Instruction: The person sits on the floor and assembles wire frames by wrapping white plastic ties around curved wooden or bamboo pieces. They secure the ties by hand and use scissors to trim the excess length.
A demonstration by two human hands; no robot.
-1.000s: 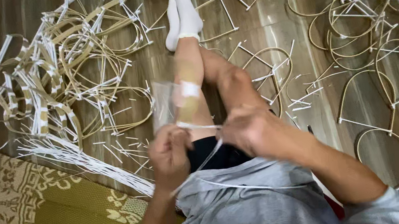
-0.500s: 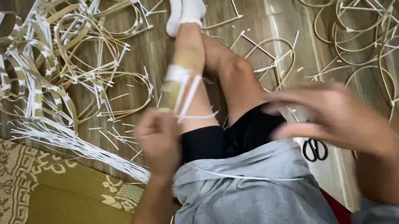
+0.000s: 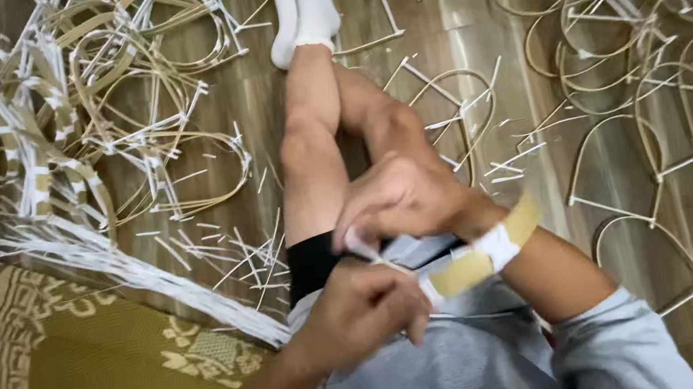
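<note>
A flat tan bamboo strip [image 3: 480, 261] with white wrapping runs across my lap, passing under my right wrist. My left hand [image 3: 362, 308] grips its near end above my grey shirt. My right hand [image 3: 405, 196] sits just above the left one and pinches a thin white strand [image 3: 362, 248] at the strip's end. Both hands are closed and nearly touch. My bare legs [image 3: 315, 127] in white socks stretch out on the wooden floor ahead.
A heap of bent tan strips with white ties [image 3: 85, 104] lies at the left. A bundle of thin white strands [image 3: 134, 271] fans across the edge of a patterned olive mat [image 3: 77, 381]. Several finished arched frames [image 3: 642, 138] are scattered at the right.
My right hand swung back from the right side to meet the left hand. The strip moved off my leg and now lies across my lap under the right wrist.
</note>
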